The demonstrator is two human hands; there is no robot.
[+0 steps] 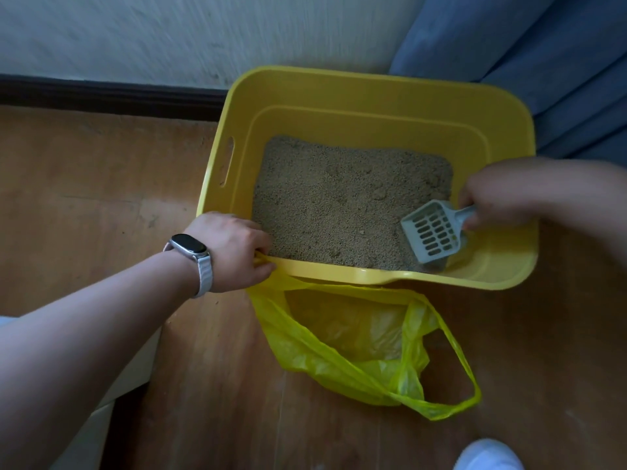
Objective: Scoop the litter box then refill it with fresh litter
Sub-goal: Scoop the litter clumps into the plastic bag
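A yellow litter box sits on the wood floor against the wall, filled with tan litter. My right hand, blurred but with fingers wrapped around the handle, tips a grey slotted scoop into the near right corner, I judge to sift for clumps. My left hand clamps the box's near rim together with a handle of the yellow plastic bag, apparently steadying the box and keeping the bag's mouth open just below for the waste.

L hand: arm stretched fwd from lower left, watch on wrist, fingers curled shut in a grip. R hand: comes in from right, blurred, fist closed round a handle, knuckles up.
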